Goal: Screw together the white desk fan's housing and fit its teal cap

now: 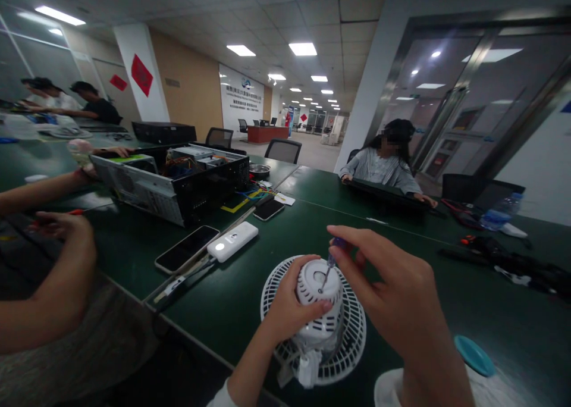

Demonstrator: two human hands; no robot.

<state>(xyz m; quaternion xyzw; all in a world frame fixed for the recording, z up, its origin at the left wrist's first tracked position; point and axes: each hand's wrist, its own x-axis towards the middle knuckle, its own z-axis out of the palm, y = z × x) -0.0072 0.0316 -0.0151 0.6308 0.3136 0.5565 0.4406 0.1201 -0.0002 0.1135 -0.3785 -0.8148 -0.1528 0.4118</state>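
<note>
A white electric fan lies grille-down on the green table, its slotted motor housing pointing up. My left hand wraps around the side of that housing, thumb toward me and fingers on the far side. Between the thumb and fingers of my right hand is a small screwdriver with a purple handle. Its shaft slants down to the top of the housing, and the tip meets a spot near the middle. Whether a screw sits under the tip is too small to tell.
Left of the fan lie a white power bank, a phone and another phone. An opened computer case stands beyond, beside a co-worker's arms. A teal lid-like disc is at right. Another person sits opposite; a water bottle lies far right.
</note>
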